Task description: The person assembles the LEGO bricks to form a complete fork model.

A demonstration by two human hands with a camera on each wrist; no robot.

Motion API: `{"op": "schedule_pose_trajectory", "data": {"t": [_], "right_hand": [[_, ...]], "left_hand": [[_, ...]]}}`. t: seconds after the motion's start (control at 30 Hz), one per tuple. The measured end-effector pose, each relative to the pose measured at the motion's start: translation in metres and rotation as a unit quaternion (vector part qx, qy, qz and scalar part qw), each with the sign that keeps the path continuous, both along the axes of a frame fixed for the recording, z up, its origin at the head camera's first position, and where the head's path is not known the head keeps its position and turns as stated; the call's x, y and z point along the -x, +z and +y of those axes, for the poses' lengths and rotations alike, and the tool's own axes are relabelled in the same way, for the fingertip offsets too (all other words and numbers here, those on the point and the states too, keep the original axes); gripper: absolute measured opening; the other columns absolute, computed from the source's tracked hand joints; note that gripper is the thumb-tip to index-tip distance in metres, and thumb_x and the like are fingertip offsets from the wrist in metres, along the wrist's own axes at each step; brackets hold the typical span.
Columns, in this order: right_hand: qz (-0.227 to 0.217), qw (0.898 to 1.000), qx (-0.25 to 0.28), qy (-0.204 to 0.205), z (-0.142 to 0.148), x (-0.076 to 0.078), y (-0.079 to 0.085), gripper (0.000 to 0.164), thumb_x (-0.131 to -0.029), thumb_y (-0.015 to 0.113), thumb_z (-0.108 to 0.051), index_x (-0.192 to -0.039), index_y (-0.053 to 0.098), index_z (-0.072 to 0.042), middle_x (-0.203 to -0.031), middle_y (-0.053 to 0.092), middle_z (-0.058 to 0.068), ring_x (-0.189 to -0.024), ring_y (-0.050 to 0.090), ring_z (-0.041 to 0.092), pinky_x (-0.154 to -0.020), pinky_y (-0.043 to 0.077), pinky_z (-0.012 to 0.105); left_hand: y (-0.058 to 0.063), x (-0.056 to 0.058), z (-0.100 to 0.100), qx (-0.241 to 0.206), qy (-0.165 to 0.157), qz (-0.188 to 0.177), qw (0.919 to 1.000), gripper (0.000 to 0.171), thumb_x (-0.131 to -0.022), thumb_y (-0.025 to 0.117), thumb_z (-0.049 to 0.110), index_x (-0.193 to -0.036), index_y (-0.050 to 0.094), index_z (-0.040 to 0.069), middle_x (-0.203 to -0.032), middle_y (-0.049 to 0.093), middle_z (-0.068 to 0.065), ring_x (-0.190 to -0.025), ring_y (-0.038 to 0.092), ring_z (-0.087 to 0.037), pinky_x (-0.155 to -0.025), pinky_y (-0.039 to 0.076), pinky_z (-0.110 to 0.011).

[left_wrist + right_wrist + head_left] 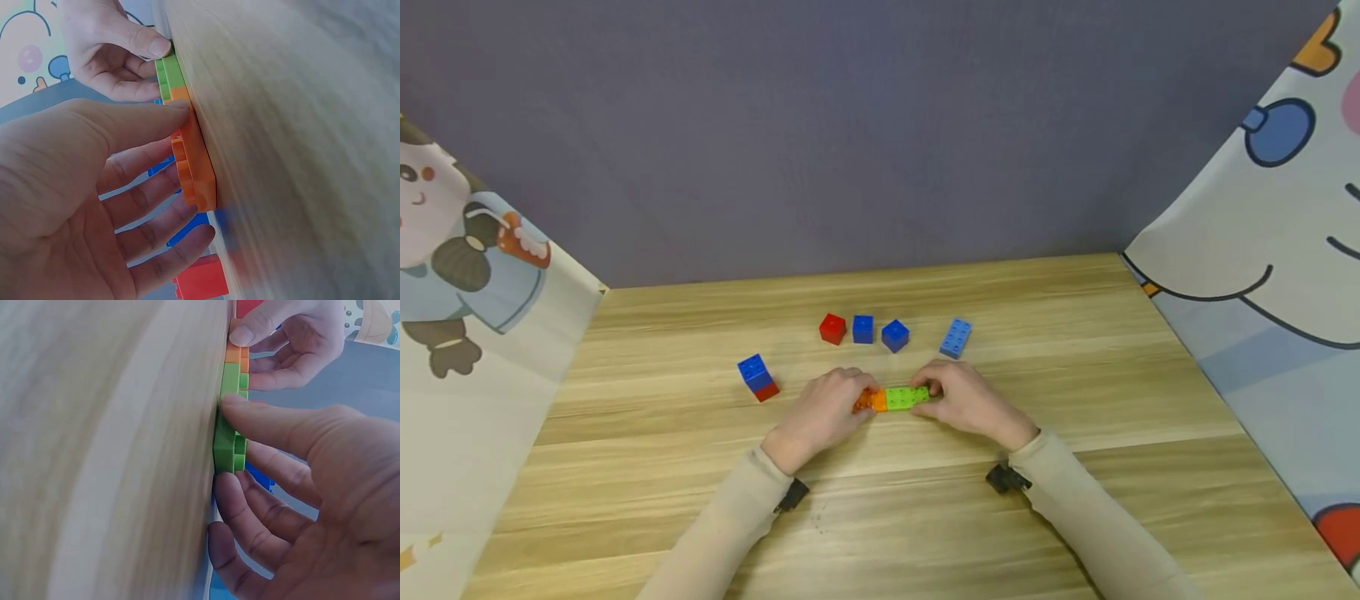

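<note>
Wooden tabletop, two-handed pinch
Left grip pinches orange brick, right grip green brick; likely light, stiff, best held by sides.

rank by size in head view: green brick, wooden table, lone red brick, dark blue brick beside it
1. Wooden table
2. Green brick, partly hidden by the right hand
3. Red brick and dark blue brick: too alike to rank
</note>
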State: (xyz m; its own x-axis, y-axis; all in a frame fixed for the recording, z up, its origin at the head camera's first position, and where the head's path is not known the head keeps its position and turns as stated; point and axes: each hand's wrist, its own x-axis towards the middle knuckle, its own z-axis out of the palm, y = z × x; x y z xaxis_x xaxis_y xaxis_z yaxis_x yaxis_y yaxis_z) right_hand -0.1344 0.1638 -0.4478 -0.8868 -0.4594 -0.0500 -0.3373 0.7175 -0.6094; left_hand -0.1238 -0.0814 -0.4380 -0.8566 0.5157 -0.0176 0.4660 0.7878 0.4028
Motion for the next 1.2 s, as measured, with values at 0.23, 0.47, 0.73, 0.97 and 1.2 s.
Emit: {"op": "schedule_pose_trajectory", "data": {"t": [0.23,0.47,0.73,0.97,1.2], "right_hand": [[0.001,1.000,0.004,0.001,0.000,0.000,0.000,0.030,-0.087,0.090,-0.021,-0.115,0.080,-0.014,-0.107,0.075,-0.002,-0.086,0.060,0.009,-0.077,0.053,0.026],[0.003,1.000,0.007,0.001,0.000,0.001,-0.001,0.030,-0.087,0.090,-0.020,-0.115,0.080,-0.014,-0.108,0.075,-0.002,-0.086,0.061,0.009,-0.077,0.053,0.026],[0.004,1.000,0.007,0.004,-0.002,0.002,-0.002,0.030,-0.087,0.090,-0.020,-0.114,0.080,-0.014,-0.107,0.075,-0.003,-0.086,0.061,0.008,-0.076,0.054,0.026],[-0.002,1.000,0.005,0.004,-0.003,0.002,-0.003,0.030,-0.087,0.090,-0.021,-0.114,0.080,-0.015,-0.106,0.074,-0.003,-0.085,0.060,0.008,-0.075,0.053,0.025],[-0.006,1.000,0.003,0.004,-0.001,0.002,-0.001,0.029,-0.087,0.090,-0.021,-0.114,0.080,-0.014,-0.107,0.073,-0.003,-0.085,0.059,0.009,-0.074,0.052,0.025]], "left_hand": [[0.000,0.001,0.003,0.000,-0.004,0.011,0.9999,0.029,-0.093,0.084,0.017,-0.119,0.077,0.008,-0.112,0.077,-0.007,-0.099,0.070,-0.024,-0.088,0.061,-0.042],[-0.001,0.003,0.007,0.008,-0.009,0.021,0.9997,0.029,-0.092,0.085,0.018,-0.117,0.078,0.006,-0.105,0.076,-0.006,-0.090,0.068,-0.020,-0.082,0.060,-0.038],[-0.001,0.006,0.011,0.021,-0.013,0.030,0.9993,0.027,-0.092,0.086,0.025,-0.113,0.079,0.008,-0.098,0.074,-0.002,-0.083,0.064,-0.015,-0.075,0.058,-0.034],[0.000,0.006,0.014,0.018,-0.010,0.019,0.9996,0.027,-0.092,0.086,0.022,-0.114,0.080,0.007,-0.100,0.075,-0.004,-0.085,0.065,-0.017,-0.078,0.059,-0.036],[-0.001,0.007,0.017,0.025,-0.013,0.018,0.9994,0.025,-0.092,0.084,0.021,-0.112,0.079,0.007,-0.100,0.074,-0.003,-0.087,0.066,-0.017,-0.079,0.059,-0.037]]}}
